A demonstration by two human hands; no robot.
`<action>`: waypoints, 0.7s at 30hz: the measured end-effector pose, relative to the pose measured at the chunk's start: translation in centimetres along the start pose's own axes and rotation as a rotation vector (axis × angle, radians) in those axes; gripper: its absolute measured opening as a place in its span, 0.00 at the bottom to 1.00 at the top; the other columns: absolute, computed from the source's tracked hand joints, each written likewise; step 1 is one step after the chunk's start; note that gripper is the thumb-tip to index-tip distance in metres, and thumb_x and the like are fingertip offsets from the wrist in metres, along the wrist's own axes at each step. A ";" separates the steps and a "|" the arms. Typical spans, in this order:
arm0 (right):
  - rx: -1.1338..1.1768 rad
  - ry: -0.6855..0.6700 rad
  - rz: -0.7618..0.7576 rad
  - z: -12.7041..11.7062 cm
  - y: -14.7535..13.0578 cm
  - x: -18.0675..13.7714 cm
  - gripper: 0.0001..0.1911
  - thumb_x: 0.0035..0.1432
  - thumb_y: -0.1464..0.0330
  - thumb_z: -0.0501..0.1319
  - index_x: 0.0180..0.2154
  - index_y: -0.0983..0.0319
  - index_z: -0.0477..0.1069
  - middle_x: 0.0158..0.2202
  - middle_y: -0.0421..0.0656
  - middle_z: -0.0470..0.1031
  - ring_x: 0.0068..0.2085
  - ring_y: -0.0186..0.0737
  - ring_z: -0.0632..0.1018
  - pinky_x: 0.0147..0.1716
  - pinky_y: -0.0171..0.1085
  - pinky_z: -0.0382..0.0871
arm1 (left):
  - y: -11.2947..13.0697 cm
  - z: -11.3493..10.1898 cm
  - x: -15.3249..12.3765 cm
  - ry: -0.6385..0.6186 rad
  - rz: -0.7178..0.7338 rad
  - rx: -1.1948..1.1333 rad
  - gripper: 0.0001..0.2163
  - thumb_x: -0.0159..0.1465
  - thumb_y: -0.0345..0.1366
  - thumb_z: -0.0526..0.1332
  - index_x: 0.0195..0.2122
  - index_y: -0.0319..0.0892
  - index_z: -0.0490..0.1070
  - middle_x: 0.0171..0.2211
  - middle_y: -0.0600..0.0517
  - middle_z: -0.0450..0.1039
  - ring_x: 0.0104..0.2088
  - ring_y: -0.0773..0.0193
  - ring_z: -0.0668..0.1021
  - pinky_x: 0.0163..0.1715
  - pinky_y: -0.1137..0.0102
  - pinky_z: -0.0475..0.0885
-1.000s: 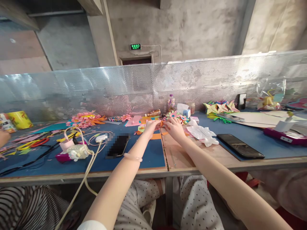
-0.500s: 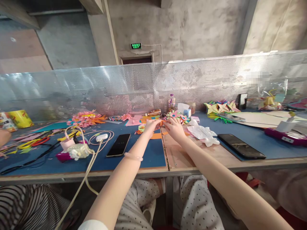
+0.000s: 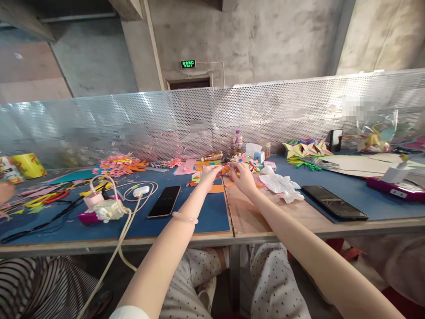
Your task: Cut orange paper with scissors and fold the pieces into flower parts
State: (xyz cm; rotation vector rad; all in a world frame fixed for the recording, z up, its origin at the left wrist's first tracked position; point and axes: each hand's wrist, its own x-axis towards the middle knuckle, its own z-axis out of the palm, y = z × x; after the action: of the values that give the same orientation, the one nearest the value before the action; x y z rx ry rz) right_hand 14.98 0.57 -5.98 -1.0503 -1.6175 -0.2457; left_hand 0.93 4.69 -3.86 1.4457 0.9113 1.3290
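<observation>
A small orange paper piece (image 3: pixel 226 169) is between my hands at the middle of the table. My left hand (image 3: pixel 211 174) is closed on its left side in a pinch. On the other side, my right hand (image 3: pixel 244 178) has its fingers curled together at the paper's right edge; its fingertips are partly hidden. Just behind them lies a cluster of colourful paper flowers (image 3: pixel 247 160). Flat orange paper (image 3: pixel 217 189) lies under and beside my left hand. Crumpled white tissue (image 3: pixel 281 184) rests to the right of my right hand.
One dark phone (image 3: pixel 164 201) lies left of my arms, another phone (image 3: pixel 334 202) at right. Charging cables (image 3: pixel 128 221) hang over the left table edge. Pink paper flowers (image 3: pixel 118 165) and a bottle (image 3: pixel 237 142) stand farther back before a perforated metal screen (image 3: pixel 282 113).
My right hand has shifted slightly right, its fingers curling more and drawing away from my left fingertips. My left hand stays nearly still at the orange paper.
</observation>
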 end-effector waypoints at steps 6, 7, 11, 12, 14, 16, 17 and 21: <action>0.296 -0.109 0.363 -0.2 0.4 0.6 0.20 0.55 0.55 0.50 0.27 0.63 0.70 0.25 0.42 0.69 0.28 0.37 0.68 0.29 0.36 0.61 | 0.4 0.1 -0.3 -0.060 0.008 0.057 0.10 0.47 0.39 0.64 0.29 0.41 0.75 0.32 0.50 0.75 0.33 0.65 0.75 0.33 0.71 0.68; 0.345 -0.156 0.396 -0.3 0.3 0.6 0.21 0.55 0.53 0.50 0.26 0.63 0.69 0.23 0.41 0.67 0.26 0.36 0.67 0.27 0.35 0.60 | 0.4 0.0 -0.3 -0.068 0.011 0.064 0.11 0.47 0.39 0.64 0.30 0.41 0.75 0.33 0.49 0.76 0.34 0.64 0.75 0.34 0.71 0.68; 0.493 -0.220 0.437 -0.7 -0.6 0.4 0.22 0.52 0.51 0.53 0.24 0.63 0.69 0.21 0.38 0.65 0.24 0.33 0.64 0.24 0.33 0.57 | 0.4 0.0 -0.2 -0.075 -0.003 0.081 0.10 0.47 0.40 0.64 0.30 0.42 0.76 0.35 0.49 0.76 0.37 0.62 0.75 0.34 0.71 0.67; 0.515 -0.220 0.442 -0.7 -0.8 0.4 0.21 0.51 0.51 0.54 0.24 0.63 0.69 0.21 0.38 0.65 0.24 0.32 0.64 0.24 0.33 0.56 | 0.4 0.0 -0.3 -0.077 -0.010 0.085 0.10 0.47 0.40 0.64 0.30 0.42 0.76 0.35 0.49 0.76 0.37 0.62 0.75 0.33 0.71 0.67; 0.546 -0.227 0.465 -0.9 -0.9 0.3 0.21 0.50 0.51 0.55 0.24 0.63 0.69 0.20 0.38 0.65 0.23 0.32 0.63 0.23 0.32 0.56 | 0.4 0.0 -0.3 -0.076 -0.032 0.092 0.10 0.47 0.39 0.64 0.29 0.41 0.76 0.34 0.49 0.76 0.36 0.62 0.75 0.32 0.71 0.67; 0.557 -0.231 0.490 -0.9 -0.9 0.3 0.22 0.49 0.50 0.56 0.24 0.64 0.69 0.20 0.38 0.64 0.22 0.31 0.62 0.22 0.32 0.55 | 0.5 0.1 -0.3 -0.058 -0.066 0.082 0.10 0.47 0.39 0.63 0.29 0.41 0.76 0.33 0.48 0.76 0.36 0.61 0.75 0.31 0.71 0.66; 0.558 -0.232 0.497 -0.9 -0.8 0.3 0.22 0.48 0.50 0.56 0.24 0.64 0.69 0.20 0.38 0.64 0.22 0.31 0.61 0.22 0.32 0.55 | 0.5 0.1 -0.3 -0.047 -0.084 0.072 0.10 0.47 0.40 0.63 0.29 0.41 0.75 0.33 0.48 0.76 0.36 0.61 0.75 0.30 0.71 0.66; 0.555 -0.228 0.498 -0.8 -0.5 0.3 0.23 0.47 0.48 0.57 0.23 0.64 0.68 0.19 0.38 0.64 0.21 0.30 0.61 0.22 0.32 0.55 | 0.6 0.3 -0.2 -0.036 -0.128 0.054 0.10 0.46 0.40 0.64 0.28 0.41 0.75 0.32 0.48 0.76 0.35 0.61 0.75 0.30 0.70 0.67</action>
State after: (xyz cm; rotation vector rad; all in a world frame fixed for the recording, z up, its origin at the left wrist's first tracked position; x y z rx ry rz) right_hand 15.13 -0.08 -5.25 -1.0210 -1.4382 0.6415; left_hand 1.14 4.25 -3.31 1.4233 1.0055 1.1885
